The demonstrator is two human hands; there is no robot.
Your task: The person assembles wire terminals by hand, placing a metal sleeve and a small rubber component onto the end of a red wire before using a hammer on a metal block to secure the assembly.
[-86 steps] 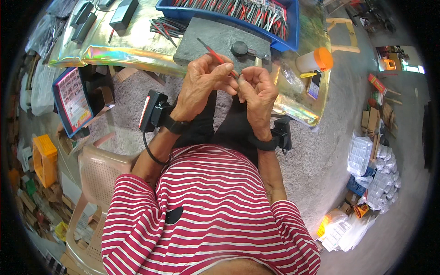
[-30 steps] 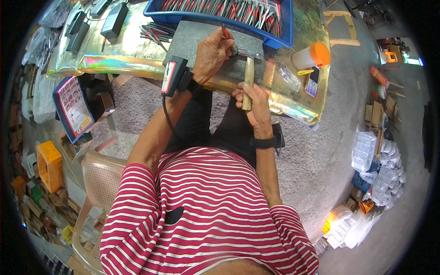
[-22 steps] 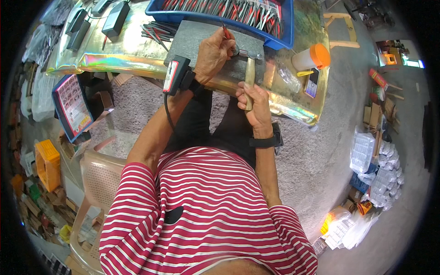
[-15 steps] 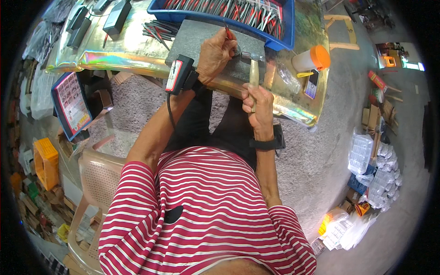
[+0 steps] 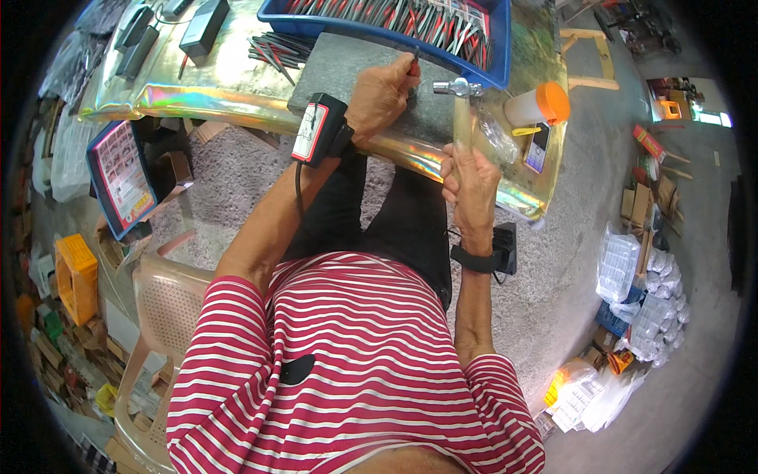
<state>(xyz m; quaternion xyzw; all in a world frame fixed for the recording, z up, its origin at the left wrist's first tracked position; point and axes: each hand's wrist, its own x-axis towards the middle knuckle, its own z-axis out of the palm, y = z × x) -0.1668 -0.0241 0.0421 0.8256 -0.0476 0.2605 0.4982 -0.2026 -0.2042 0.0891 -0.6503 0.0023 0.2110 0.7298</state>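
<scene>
My left hand (image 5: 377, 101) is closed in a pinch over a grey stone-like slab (image 5: 330, 69). From its fingertips shows a slim piece with a red part (image 5: 414, 69) and a dark tip; its exact kind is too small to tell. My right hand (image 5: 475, 186) is wrapped round the wooden handle of a hammer (image 5: 463, 126). The hammer's shiny metal head is raised at the slab's right end, apart from my left hand. Behind the slab stands a blue tray (image 5: 500, 63) full of slim red, black and grey pieces.
Left of the slab lies a loose pile of similar slim pieces (image 5: 276, 52). Dark box-shaped devices (image 5: 204, 30) stand farther left. On the right are an orange-lidded jar (image 5: 530, 106), a phone (image 5: 538, 148) and clear plastic wrap (image 5: 496, 142). A plastic chair (image 5: 170, 304) stands at my left.
My right hand and the hammer have moved right, and the hammer head has come away from beside my left fingers. My left hand has shifted slightly right, still pinching the slim piece.
</scene>
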